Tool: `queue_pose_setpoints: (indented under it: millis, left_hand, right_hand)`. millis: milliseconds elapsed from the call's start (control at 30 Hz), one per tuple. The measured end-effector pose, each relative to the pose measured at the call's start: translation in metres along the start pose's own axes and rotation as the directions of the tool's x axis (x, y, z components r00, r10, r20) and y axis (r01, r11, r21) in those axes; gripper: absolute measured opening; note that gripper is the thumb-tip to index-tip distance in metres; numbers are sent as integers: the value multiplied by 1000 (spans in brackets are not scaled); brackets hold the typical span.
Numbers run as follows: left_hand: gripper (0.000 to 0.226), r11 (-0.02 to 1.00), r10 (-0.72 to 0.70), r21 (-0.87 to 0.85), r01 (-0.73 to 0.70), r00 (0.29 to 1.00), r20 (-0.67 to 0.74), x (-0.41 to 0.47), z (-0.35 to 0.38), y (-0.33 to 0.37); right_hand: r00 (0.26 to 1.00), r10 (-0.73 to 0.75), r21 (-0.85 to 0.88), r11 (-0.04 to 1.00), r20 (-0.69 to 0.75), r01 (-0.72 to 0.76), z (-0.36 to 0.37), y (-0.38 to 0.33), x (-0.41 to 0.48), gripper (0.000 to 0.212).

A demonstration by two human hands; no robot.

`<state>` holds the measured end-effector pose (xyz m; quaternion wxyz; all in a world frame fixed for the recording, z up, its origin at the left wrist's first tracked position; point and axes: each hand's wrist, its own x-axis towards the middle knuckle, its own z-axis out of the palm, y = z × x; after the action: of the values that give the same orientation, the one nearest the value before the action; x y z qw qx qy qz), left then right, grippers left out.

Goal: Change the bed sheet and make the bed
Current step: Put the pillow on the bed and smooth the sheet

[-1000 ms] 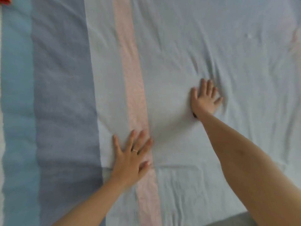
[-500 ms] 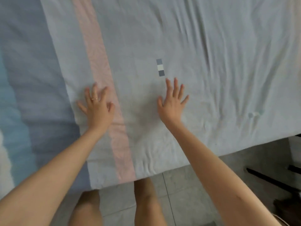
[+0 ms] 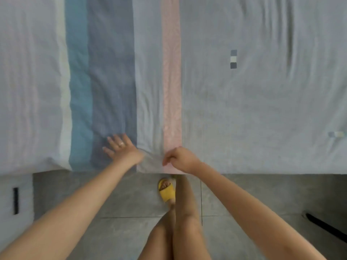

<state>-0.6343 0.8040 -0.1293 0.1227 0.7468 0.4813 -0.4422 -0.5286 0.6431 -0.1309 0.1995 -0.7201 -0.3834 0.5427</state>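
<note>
both hands have drawn back to the near edge of one pale blue striped bed sheet (image 3: 244, 109), spread out smooth; left hand (image 3: 123, 150) lies flat, fingers spread; right hand (image 3: 181, 160) pinches its pink stripe (image 3: 171, 72).

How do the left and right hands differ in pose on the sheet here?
The left hand lies flat, fingers spread, on the grey-blue stripe; the right hand is curled, pinching the sheet at the pink stripe. The left wears a ring; the right shows none. Both touch the sheet near its front edge.
</note>
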Motion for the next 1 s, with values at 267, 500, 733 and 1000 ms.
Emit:
queue_pose_setpoints:
  millis: [267, 500, 733, 1000]
  left_hand:
    - [80, 971, -13, -223, -82, 917, -398, 70, 6, -71]
    - [66, 544, -397, -761, 353, 908, 137, -2, 174, -119]
    - [57, 821, -113, -471, -324, 716, -689, -77, 140, 42]
    - [91, 792, 323, -325, -516, 808, -493, -137, 88, 363]
  right_hand:
    - [857, 7, -98, 993, -516, -68, -35, 1, 1, 38]
    - [873, -232, -391, 919, -429, 52, 46, -4, 35, 53]
    - [917, -389, -823, 547, -87, 154, -54, 76, 13, 53]
    - [576, 627, -133, 608, -525, -783, -265, 395, -274, 73]
